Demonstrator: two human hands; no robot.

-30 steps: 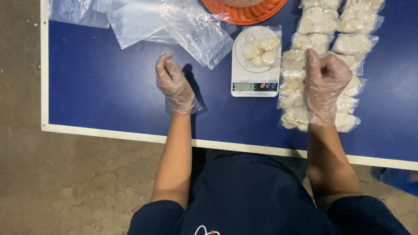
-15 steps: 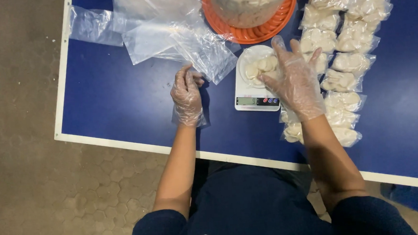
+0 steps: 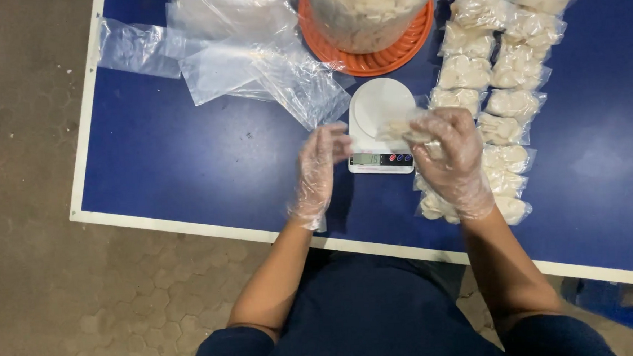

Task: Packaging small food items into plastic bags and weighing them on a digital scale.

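Holding a small clear bag of pale crackers (image 3: 406,129) in your gloved right hand (image 3: 451,156), you have it lifted just above the near right corner of the white kitchen scale (image 3: 379,128). The fingers of that hand are curled around the bag, closed on it. Your left hand (image 3: 319,167), also in a thin plastic glove, hovers just left of the scale's display with its fingers loosely bent and partly spread; its fingertips come close to the bag, but you cannot tell from this view whether they touch it. The round white platform of the scale is bare.

Everything sits on a blue table (image 3: 186,163) with a white edge. To the right of your right hand, filled bags of crackers (image 3: 503,81) lie in two rows running from the near edge toward the far side, some of them partly under your wrist. At the far side, just beyond the scale, a large clear tub of loose crackers (image 3: 365,9) stands on an orange tray (image 3: 368,61). To the far left of the scale, a loose heap of empty clear bags (image 3: 245,59) is spread over the table, one corner reaching near the scale.
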